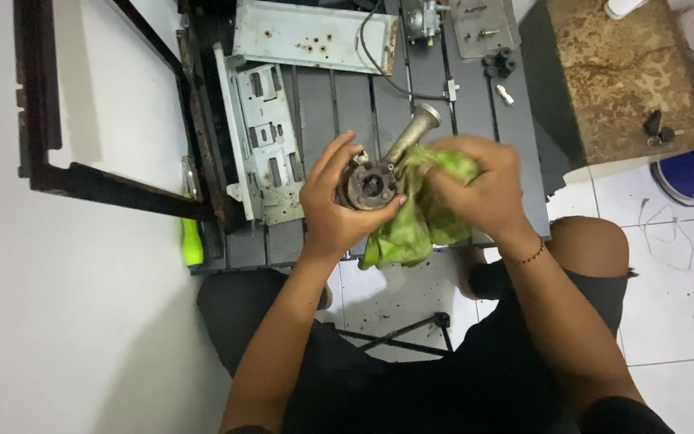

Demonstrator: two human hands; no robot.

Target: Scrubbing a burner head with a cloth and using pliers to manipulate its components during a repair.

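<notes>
Two bare hands hold a rusty round metal engine part [371,185] and a crumpled green cloth [415,221] above a dark slatted metal workbench [323,104].

The left hand [335,205] is curled around the part's round body, from which a grey funnel-shaped tube [413,133] sticks up and away. The right hand [479,189] is closed on the cloth, bunched against the part. A pale perforated metal bracket [267,153] lies on the bench to the left.

Dim, flat indoor light with a cool cast. The white floor [66,321] reads grey, and a soft shadow pools under the bench [475,120]. No harsh glare. The centre is fairly sharp, the hands [339,205] slightly soft, and the straight edges bow towards the corners.
</notes>
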